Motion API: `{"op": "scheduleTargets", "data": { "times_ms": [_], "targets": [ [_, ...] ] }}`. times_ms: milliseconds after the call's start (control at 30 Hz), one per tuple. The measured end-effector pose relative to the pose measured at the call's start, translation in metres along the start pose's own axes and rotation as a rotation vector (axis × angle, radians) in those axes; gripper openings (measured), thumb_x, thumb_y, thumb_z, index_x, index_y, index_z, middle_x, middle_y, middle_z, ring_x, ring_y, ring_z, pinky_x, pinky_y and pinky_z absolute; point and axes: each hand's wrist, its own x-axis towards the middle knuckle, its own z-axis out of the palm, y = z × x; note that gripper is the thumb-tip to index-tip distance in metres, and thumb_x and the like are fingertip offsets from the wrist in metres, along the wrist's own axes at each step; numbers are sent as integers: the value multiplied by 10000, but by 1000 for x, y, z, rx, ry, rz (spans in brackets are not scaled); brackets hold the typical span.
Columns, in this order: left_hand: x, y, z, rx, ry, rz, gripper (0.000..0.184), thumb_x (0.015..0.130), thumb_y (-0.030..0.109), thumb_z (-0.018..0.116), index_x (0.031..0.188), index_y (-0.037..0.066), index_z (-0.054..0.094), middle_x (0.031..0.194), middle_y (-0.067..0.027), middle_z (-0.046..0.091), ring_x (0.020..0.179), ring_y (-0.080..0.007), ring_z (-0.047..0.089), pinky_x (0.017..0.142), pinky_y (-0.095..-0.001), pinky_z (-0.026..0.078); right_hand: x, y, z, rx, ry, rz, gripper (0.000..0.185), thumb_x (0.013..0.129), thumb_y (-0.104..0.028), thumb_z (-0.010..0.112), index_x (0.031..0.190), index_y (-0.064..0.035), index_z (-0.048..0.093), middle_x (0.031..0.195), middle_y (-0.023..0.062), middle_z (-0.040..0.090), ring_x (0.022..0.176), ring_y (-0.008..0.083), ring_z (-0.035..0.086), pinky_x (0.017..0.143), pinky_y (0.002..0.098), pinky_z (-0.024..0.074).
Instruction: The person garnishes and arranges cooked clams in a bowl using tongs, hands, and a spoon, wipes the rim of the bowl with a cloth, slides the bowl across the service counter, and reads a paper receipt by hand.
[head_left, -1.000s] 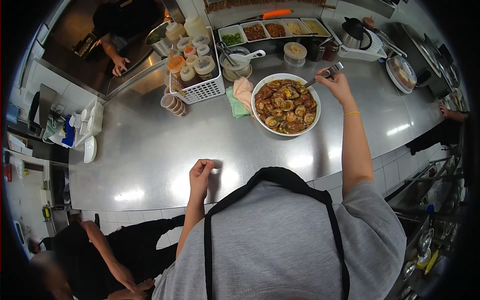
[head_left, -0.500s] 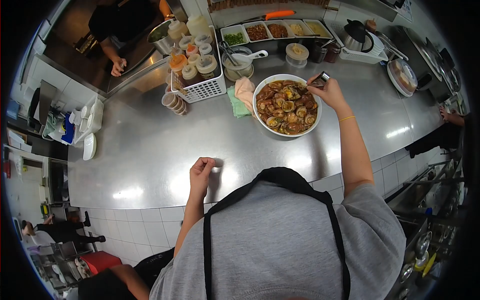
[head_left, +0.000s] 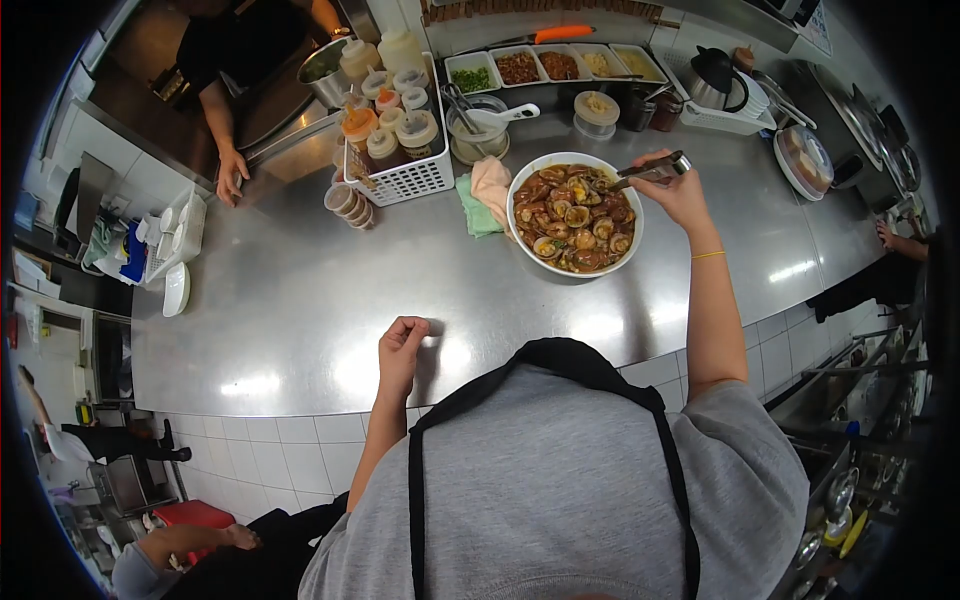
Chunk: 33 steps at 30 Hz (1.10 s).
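A white bowl (head_left: 636,236) full of clams in brown sauce (head_left: 578,215) stands on the steel counter. My right hand (head_left: 682,192) is at the bowl's right rim, closed round a pair of metal tongs (head_left: 650,170). The tongs point left, their tips at the clams by the upper right rim. Whether the tips grip a clam, I cannot tell. My left hand (head_left: 402,347) is curled at the counter's front edge, well apart from the bowl; whatever its fingers may hold is hidden. Left of the bowl lie a pink cloth (head_left: 491,186) and a green cloth (head_left: 480,212).
A white basket of squeeze bottles (head_left: 405,182) stands left of the cloths. Behind the bowl are topping trays (head_left: 520,68), a lidded tub (head_left: 596,112) and a white ladle (head_left: 510,115). A co-worker's hand (head_left: 232,175) rests at the far left edge; other people stand around.
My right hand has shifted slightly right, and the tongs now lie level, extending left over the clams. My left hand is unmoved. The co-worker's hand has come down onto the counter edge.
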Motion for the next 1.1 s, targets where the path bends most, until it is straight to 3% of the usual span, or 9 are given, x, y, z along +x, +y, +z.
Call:
{"op": "scheduleTargets", "data": {
  "times_ms": [267, 333, 467, 533, 600, 800, 900, 1000, 1100],
  "targets": [
    [-2, -1, -4, -24, 25, 15, 70, 822, 89, 562, 832, 23, 582, 777, -12, 592, 724, -65, 512, 693, -195, 390, 39, -27, 20, 58, 115, -155, 237, 677, -73, 712, 855, -16, 567, 828, 30, 604, 737, 101, 583, 655, 251, 488],
    [-2, 2, -3, -29, 10, 5, 67, 824, 85, 557, 830, 21, 580, 782, -16, 594, 730, -67, 516, 696, -195, 392, 71, -48, 42, -12, 121, -252, 274, 683, -191, 722, 814, 7, 586, 748, 46, 607, 701, 93, 583, 617, 261, 478],
    [-5, 8, -3, -53, 48, 30, 69, 825, 83, 556, 832, 17, 576, 780, -20, 592, 733, -73, 517, 699, -197, 393, 138, -63, 109, -575, -39, -201, 501, 659, -490, 662, 793, -9, 618, 700, 146, 602, 672, 265, 599, 645, 343, 471],
    [-9, 3, -9, -63, 73, 28, 75, 826, 88, 557, 829, 15, 573, 775, -20, 588, 736, -77, 515, 700, -200, 393, 157, -62, 141, -544, -100, -242, 523, 644, -522, 652, 784, -20, 610, 718, 154, 607, 705, 312, 591, 666, 370, 468],
    [-15, 0, -18, -69, 156, -1, 81, 824, 97, 563, 824, 16, 572, 771, -17, 584, 735, -77, 512, 701, -201, 391, 179, -56, 174, -670, -183, -23, 491, 627, -480, 680, 797, -26, 603, 762, 167, 615, 752, 289, 603, 694, 372, 463],
    [-20, -2, -30, -96, 222, -18, 75, 815, 95, 577, 820, 20, 578, 768, -8, 584, 723, -68, 505, 696, -200, 393, 206, -33, 194, -817, -525, 42, 558, 581, -468, 713, 879, -8, 608, 890, 179, 614, 829, 272, 597, 735, 348, 455],
    [-17, -4, -32, -99, 231, -31, 83, 817, 111, 586, 808, 29, 584, 771, -3, 586, 727, -67, 510, 699, -203, 404, 227, -17, 192, -690, -853, 34, 769, 581, -456, 733, 1132, 27, 498, 1069, 159, 559, 994, 244, 534, 844, 306, 413],
    [-15, -5, -35, -71, 240, -45, 99, 822, 126, 587, 805, 28, 585, 770, -7, 590, 731, -72, 518, 705, -211, 412, 257, -23, 186, -338, -757, 249, 565, 668, -403, 698, 1089, -58, 544, 979, 90, 574, 908, 159, 549, 771, 348, 438],
    [-13, -7, -39, -88, 264, -56, 112, 823, 137, 588, 802, 27, 585, 768, -11, 592, 731, -78, 523, 707, -217, 417, 314, 36, 201, -430, -635, 296, 268, 749, -243, 624, 956, -76, 598, 879, 54, 593, 842, 146, 563, 716, 365, 450]
  ]
}}
